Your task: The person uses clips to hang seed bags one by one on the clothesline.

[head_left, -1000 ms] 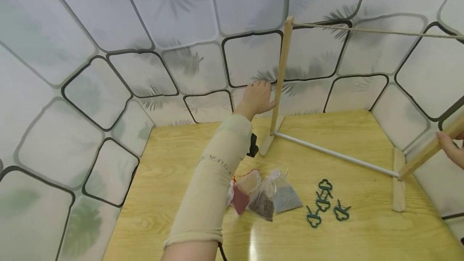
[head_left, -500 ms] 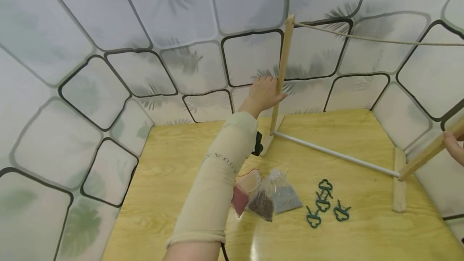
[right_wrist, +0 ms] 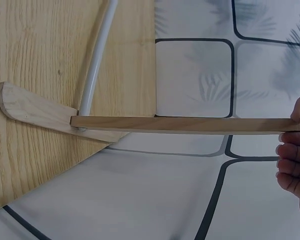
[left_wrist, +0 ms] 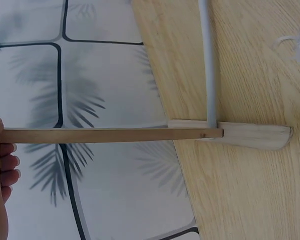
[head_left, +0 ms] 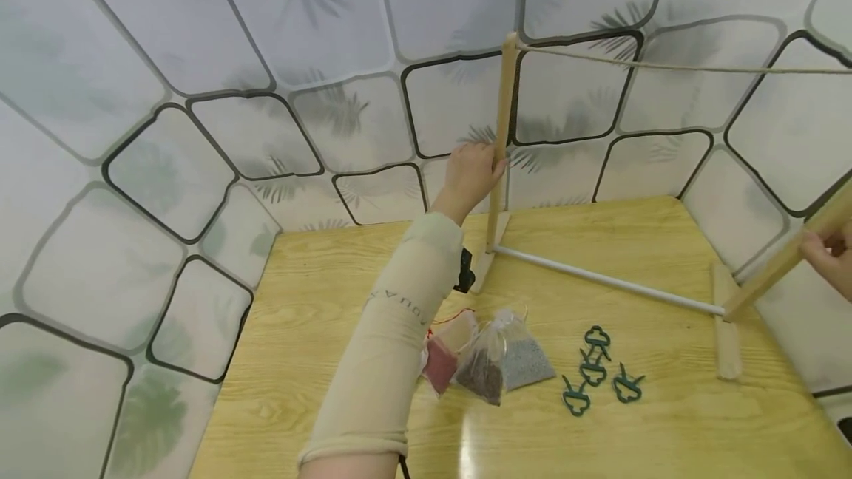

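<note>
A wooden rack stands on the table: two upright posts on flat feet, a white rod (head_left: pixel 609 279) low between them and a cord (head_left: pixel 679 66) strung across the top. My left hand (head_left: pixel 471 172) grips the left post (head_left: pixel 504 106) about midway up, thumb on its near side. On the right, my right hand (head_left: pixel 832 257) holds the right post (head_left: pixel 772 272), which leans out toward the view's right edge. In the left wrist view, curled fingers (left_wrist: pixel 8 172) show behind the post; the right wrist view shows the right hand's fingers (right_wrist: pixel 291 167) curled likewise.
Several sheer pouches (head_left: pixel 482 368) with red, brown and grey-blue fillings lie in front of the rack. Right of them are several dark green clips (head_left: pixel 592 369). The wooden table (head_left: pixel 319 301) meets a patterned wall covering (head_left: pixel 359 124) at the back.
The left post's top and the right foot have shifted left. The cord sagged half a second ago and is straighter now. My left hand's thumb has closed against the post.
</note>
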Demonstrator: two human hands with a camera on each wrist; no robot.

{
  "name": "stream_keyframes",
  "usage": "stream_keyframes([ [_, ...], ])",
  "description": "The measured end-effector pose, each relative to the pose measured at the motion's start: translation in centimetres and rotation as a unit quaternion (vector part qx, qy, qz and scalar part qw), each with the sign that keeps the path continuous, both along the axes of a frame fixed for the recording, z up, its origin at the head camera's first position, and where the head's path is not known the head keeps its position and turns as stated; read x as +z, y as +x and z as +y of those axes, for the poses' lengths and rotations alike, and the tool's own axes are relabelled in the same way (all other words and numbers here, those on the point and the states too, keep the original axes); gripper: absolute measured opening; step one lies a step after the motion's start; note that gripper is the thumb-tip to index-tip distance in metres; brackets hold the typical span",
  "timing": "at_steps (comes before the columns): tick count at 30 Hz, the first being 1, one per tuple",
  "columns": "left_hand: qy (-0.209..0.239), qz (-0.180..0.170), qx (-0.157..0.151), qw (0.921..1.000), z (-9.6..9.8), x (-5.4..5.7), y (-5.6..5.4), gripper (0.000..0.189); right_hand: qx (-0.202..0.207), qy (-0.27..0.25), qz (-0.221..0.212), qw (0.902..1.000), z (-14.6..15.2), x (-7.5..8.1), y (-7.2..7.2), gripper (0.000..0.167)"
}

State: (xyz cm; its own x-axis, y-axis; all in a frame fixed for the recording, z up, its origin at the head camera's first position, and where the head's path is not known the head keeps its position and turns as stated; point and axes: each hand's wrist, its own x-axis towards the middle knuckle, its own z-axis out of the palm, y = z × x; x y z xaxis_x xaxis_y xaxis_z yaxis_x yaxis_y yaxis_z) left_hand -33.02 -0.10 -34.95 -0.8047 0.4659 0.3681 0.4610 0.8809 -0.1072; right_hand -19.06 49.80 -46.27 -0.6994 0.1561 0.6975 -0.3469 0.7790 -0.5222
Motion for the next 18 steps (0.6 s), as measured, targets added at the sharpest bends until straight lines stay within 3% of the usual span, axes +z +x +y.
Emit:
stream_keyframes([
  [4,0.016,0.023,0.005,0.9996,-1.0,-0.4,0.3,0.034,0.031,0.026,-0.019,0.999,-4.8,4.5,1.8,0.018],
  [8,0.031,0.032,0.002,0.999,-2.5,-0.6,0.5,0.031,0.009,0.122,-0.029,0.992,-6.8,6.4,1.7,0.031],
  [11,0.05,0.04,-0.009,0.9979,-3.7,-0.9,0.7,0.029,-0.022,0.181,-0.085,0.9796,-7.5,7.0,1.4,0.038],
  [15,0.069,0.063,-0.02,0.9954,-5.2,-1.2,0.8,0.028,-0.055,0.219,-0.208,0.9518,-8.9,7.7,1.0,0.039],
  [18,0.074,0.078,-0.021,0.994,-5.9,-1.3,0.9,0.029,-0.062,0.231,-0.248,0.9389,-9.7,8.1,0.7,0.036],
])
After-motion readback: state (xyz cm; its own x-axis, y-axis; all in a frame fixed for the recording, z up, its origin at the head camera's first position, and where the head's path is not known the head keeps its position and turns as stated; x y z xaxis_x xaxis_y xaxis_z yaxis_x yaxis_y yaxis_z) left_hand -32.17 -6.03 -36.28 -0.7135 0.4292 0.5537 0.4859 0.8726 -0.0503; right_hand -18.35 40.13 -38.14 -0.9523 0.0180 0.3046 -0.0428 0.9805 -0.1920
